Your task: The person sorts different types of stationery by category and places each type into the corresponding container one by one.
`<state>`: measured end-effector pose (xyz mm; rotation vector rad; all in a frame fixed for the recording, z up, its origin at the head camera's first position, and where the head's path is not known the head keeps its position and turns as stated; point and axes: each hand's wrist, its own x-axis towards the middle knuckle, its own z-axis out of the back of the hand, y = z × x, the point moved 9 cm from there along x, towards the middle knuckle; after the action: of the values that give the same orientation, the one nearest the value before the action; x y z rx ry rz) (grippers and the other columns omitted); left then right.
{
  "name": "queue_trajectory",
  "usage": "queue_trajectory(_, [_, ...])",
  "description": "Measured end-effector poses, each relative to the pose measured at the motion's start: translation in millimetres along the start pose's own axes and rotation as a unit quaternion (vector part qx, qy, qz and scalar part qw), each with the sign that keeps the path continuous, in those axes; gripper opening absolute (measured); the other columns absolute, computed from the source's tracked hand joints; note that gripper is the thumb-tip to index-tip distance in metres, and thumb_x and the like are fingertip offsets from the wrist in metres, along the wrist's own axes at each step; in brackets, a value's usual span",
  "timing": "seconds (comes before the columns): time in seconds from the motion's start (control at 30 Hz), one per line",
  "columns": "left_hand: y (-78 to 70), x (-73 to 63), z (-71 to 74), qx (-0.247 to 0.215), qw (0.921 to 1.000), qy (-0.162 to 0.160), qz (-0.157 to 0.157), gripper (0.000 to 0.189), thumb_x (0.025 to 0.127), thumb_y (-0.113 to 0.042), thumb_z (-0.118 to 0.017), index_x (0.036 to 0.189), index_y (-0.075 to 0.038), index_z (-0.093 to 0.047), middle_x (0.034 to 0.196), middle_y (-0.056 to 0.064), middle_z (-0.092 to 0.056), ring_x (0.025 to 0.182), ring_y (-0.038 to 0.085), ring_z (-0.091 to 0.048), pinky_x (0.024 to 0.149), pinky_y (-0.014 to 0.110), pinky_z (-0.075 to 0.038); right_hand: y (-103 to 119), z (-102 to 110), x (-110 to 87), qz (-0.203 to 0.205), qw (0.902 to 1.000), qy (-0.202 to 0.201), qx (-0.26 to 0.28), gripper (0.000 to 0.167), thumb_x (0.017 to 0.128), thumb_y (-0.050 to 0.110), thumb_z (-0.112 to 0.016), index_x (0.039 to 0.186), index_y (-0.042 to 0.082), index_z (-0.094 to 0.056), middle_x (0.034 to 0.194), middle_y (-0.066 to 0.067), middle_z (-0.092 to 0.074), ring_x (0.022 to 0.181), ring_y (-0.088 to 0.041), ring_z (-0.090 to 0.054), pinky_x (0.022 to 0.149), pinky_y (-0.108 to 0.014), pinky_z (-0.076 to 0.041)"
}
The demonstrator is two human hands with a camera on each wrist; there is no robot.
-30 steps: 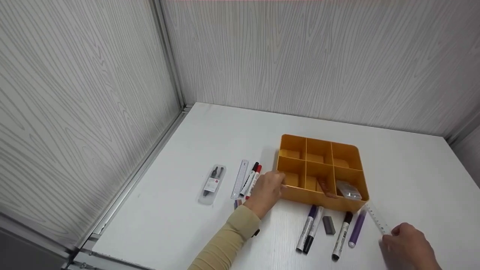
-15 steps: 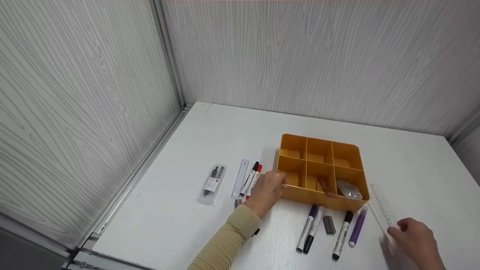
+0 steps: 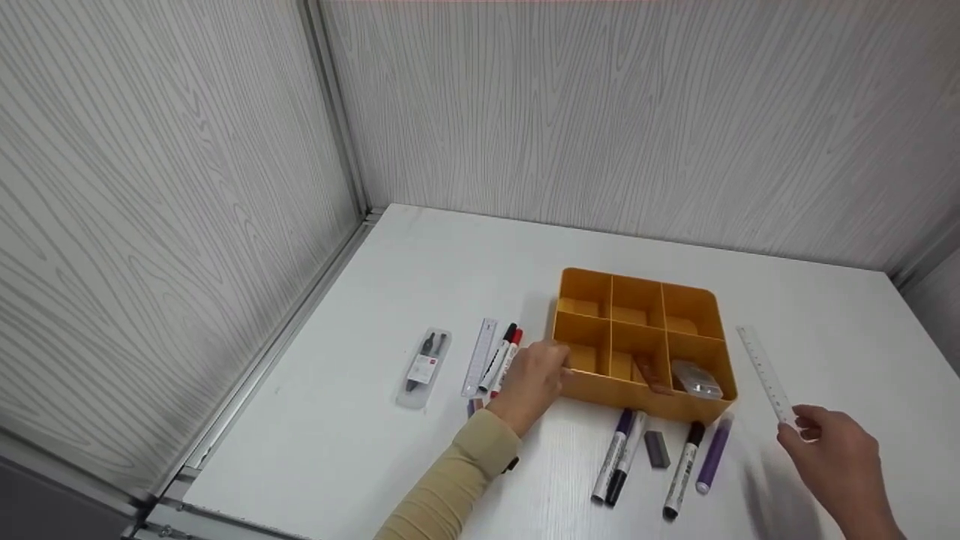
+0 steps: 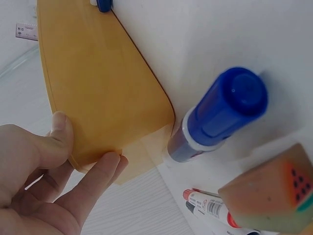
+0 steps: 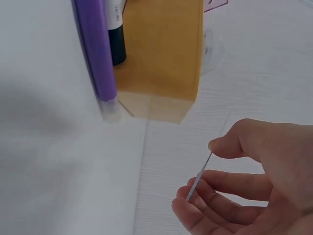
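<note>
With thumb and fingers my left hand (image 3: 534, 379) grips the near left corner of an orange six-compartment box (image 3: 630, 394). In the left wrist view the thumb lies on one side of the box wall (image 4: 98, 83) and the fingers on the other. A clear ruler (image 3: 763, 371) is pinched by one end in my right hand (image 3: 841, 457), raised over the table to the right of the box. That ruler (image 5: 198, 178) appears edge-on in the right wrist view. Inside the box, a reddish translucent piece (image 3: 651, 375) leans in the front middle compartment, and a clear case (image 3: 697, 380) sits front right.
Before the box lie several markers (image 3: 682, 471), a purple marker (image 3: 716, 454) and a dark grey block (image 3: 657, 450). Left of it are another ruler (image 3: 480, 358), two markers (image 3: 499, 360) and a compass case (image 3: 424, 367). A watermelon-patterned block (image 4: 274, 196) lies near the left hand.
My right hand has lifted the ruler up from the table beside the purple marker and moved it farther forward, to the right of the box. The left hand stays on the box corner.
</note>
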<state>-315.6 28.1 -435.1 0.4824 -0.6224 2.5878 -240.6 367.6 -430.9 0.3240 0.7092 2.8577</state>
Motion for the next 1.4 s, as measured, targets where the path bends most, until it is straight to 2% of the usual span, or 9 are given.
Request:
queue_trajectory(0.17, [1.1,0.4,0.7,0.003,1.0000,-0.001,0.002,0.007,0.085,-0.008,-0.075,0.082,-0.011,-0.069,0.079,0.001,-0.069,0.073,0.015,-0.066,0.064,0.021,-0.052,28,8,-7.0,0.060,0.9970,-0.047,0.011,0.030,0.084,0.004,-0.070,0.112,-0.008,-0.067,0.097,-0.025,-0.067,0.082,-0.034,-0.067,0.055,-0.011,-0.046])
queue_trajectory(0.27, [1.2,0.1,0.7,-0.002,1.0000,0.000,0.003,0.008,0.085,-0.010,-0.075,0.082,-0.011,-0.068,0.078,0.000,-0.069,0.072,0.015,-0.065,0.063,0.021,-0.051,41,9,-10.2,0.077,0.9954,-0.055,0.017,0.028,0.085,0.003,-0.071,0.112,-0.004,-0.068,0.098,-0.022,-0.068,0.082,-0.032,-0.067,0.058,-0.005,-0.041])
queue_trajectory(0.4, [1.2,-0.3,0.6,-0.007,0.9999,0.003,0.007,0.008,0.086,-0.009,-0.074,0.082,-0.011,-0.068,0.078,0.000,-0.068,0.072,0.014,-0.065,0.064,0.020,-0.051,58,10,-13.1,0.107,0.9917,-0.069,0.019,0.023,0.084,0.003,-0.071,0.107,0.000,-0.072,0.099,-0.021,-0.070,0.080,-0.030,-0.067,0.059,-0.004,-0.041])
queue_trajectory(0.6, [0.7,-1.0,-1.3,0.011,0.9999,0.010,0.007,0.008,0.086,-0.007,-0.075,0.083,-0.010,-0.069,0.080,0.001,-0.069,0.075,0.014,-0.067,0.067,0.020,-0.054,85,8,-16.3,0.165,0.9819,-0.089,0.022,0.018,0.081,-0.002,-0.073,0.097,0.004,-0.077,0.095,-0.016,-0.074,0.074,-0.022,-0.065,0.058,-0.012,-0.048])
queue_trajectory(0.67, [0.5,-1.2,-1.5,0.011,0.9999,0.011,0.007,0.007,0.086,-0.008,-0.075,0.084,-0.011,-0.069,0.081,0.001,-0.070,0.076,0.014,-0.067,0.068,0.020,-0.054,93,5,-16.4,0.178,0.9801,-0.085,0.022,0.017,0.080,-0.002,-0.072,0.095,0.004,-0.077,0.095,-0.015,-0.075,0.074,-0.023,-0.066,0.059,-0.017,-0.051])
queue_trajectory(0.8, [0.0,-0.8,-1.3,0.005,0.9999,0.010,0.005,0.006,0.087,-0.008,-0.075,0.084,-0.010,-0.069,0.081,0.001,-0.070,0.076,0.013,-0.068,0.067,0.019,-0.054,107,-4,-14.9,0.193,0.9797,-0.051,0.013,0.015,0.082,0.000,-0.070,0.096,0.000,-0.077,0.096,-0.021,-0.074,0.078,-0.032,-0.069,0.061,-0.033,-0.058])
queue_trajectory(0.9, [-0.1,0.0,-1.1,0.005,0.9999,0.010,0.005,0.006,0.087,-0.009,-0.075,0.084,-0.010,-0.070,0.081,0.000,-0.071,0.075,0.013,-0.068,0.066,0.018,-0.054,119,-10,-14.4,0.207,0.9779,-0.029,0.005,0.014,0.083,0.000,-0.071,0.096,-0.003,-0.076,0.095,-0.024,-0.073,0.079,-0.035,-0.070,0.061,-0.041,-0.059])
queue_trajectory(1.2, [0.8,0.8,-3.2,0.006,0.9997,0.020,0.015,0.006,0.087,-0.012,-0.075,0.086,-0.011,-0.069,0.082,0.000,-0.071,0.075,0.012,-0.067,0.067,0.018,-0.053,151,-25,-14.8,0.266,0.9619,-0.022,-0.060,0.010,0.078,-0.002,-0.076,0.088,-0.001,-0.078,0.080,-0.013,-0.075,0.068,-0.023,-0.064,0.057,-0.035,-0.056])
queue_trajectory(1.4, [2.9,0.2,-4.6,-0.004,0.9995,0.024,0.020,0.006,0.086,-0.008,-0.075,0.087,-0.011,-0.070,0.084,0.001,-0.071,0.077,0.014,-0.068,0.070,0.020,-0.055,157,-34,-11.7,0.254,0.9647,-0.002,-0.071,0.010,0.080,0.002,-0.077,0.089,0.000,-0.079,0.071,-0.007,-0.069,0.061,-0.016,-0.050,0.052,-0.027,-0.047])
